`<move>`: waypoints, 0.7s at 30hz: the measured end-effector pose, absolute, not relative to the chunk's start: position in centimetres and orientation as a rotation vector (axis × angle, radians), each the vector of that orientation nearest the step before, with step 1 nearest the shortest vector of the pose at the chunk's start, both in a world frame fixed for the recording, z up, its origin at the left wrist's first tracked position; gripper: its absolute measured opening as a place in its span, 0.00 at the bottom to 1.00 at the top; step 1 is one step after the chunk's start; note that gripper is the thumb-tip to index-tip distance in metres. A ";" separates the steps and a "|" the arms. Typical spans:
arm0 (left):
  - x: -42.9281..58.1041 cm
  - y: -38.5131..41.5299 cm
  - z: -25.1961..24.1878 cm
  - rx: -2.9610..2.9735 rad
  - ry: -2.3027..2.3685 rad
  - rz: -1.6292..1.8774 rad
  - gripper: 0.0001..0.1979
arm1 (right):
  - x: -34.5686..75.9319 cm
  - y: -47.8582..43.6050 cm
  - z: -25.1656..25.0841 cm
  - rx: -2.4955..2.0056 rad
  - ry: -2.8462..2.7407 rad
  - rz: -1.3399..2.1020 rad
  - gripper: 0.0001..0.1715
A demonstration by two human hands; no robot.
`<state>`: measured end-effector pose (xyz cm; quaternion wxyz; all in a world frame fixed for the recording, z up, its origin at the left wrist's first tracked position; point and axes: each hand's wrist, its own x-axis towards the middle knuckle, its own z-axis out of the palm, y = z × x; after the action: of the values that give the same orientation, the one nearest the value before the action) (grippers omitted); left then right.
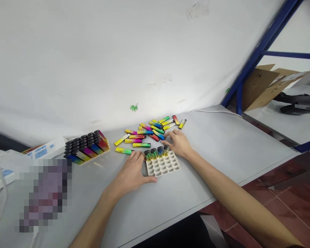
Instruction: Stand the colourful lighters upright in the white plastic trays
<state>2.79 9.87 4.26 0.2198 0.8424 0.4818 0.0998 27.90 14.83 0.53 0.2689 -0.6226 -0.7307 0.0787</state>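
Observation:
A pale tray (163, 166) with rows of oval holes lies on the table, several upright lighters (157, 153) standing along its back row. My left hand (133, 170) grips the tray's left side, thumb at the front corner and fingers by the back one. Behind the tray, my right hand (179, 142) reaches into the near edge of a loose pile of multicoloured lighters (141, 136). Its thumb and forefinger are apart, close to the end of a blue-and-yellow lighter (158, 134); whether they touch it I cannot make out.
To the left, a second tray (99, 155) is packed with black-topped lighters. Power strips (45, 147) and a blurred-out item (45, 193) lie farther left. A white cable (217, 111) runs along the wall. Blue shelf framing (258, 55) and a cardboard box (263, 86) stand right.

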 end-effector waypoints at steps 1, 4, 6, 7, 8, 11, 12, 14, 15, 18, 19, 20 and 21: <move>2.8 9.9 4.2 2.334 1.333 0.273 0.35 | 27.8 14.9 0.5 -1.695 -1.959 0.211 0.15; 2.8 10.0 4.0 2.335 1.334 0.255 0.35 | 27.9 15.1 0.6 -1.659 -1.818 0.284 0.10; 2.8 10.0 4.0 2.328 1.336 0.238 0.35 | 28.3 15.0 0.8 -1.576 -1.619 0.408 0.11; 2.7 10.0 4.0 2.324 1.337 0.237 0.35 | 28.5 14.9 1.0 -1.512 -1.511 0.494 0.12; 2.7 10.0 3.9 2.324 1.336 0.240 0.35 | 28.6 14.8 1.3 -1.435 -1.407 0.597 0.14; 2.6 10.0 3.8 2.334 1.332 0.256 0.34 | 28.7 14.5 2.0 -1.244 -1.182 0.919 0.20; 2.5 10.0 3.7 2.336 1.331 0.256 0.34 | 28.6 14.5 2.2 -1.220 -1.145 0.993 0.22; 2.5 10.0 3.7 2.336 1.334 0.247 0.34 | 28.4 14.4 2.5 -1.237 -1.098 1.089 0.25; 2.5 10.0 3.7 2.332 1.338 0.239 0.34 | 28.3 14.4 2.5 -1.259 -1.072 1.122 0.25; 2.6 10.0 3.8 2.315 1.346 0.218 0.34 | 28.2 14.5 2.5 -1.284 -0.979 1.208 0.22; 2.6 10.0 3.9 2.313 1.347 0.218 0.34 | 28.3 14.6 2.4 -1.278 -0.983 1.219 0.20; 2.7 10.0 3.9 2.313 1.348 0.223 0.34 | 28.3 14.6 2.4 -1.261 -1.011 1.223 0.19; 2.7 10.0 3.9 2.315 1.347 0.229 0.33 | 28.4 14.6 2.4 -1.236 -1.049 1.228 0.18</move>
<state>2.73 10.01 3.94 0.2248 0.8391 0.4884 0.0831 28.38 14.61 2.38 0.5258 -0.5169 -0.4388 0.5136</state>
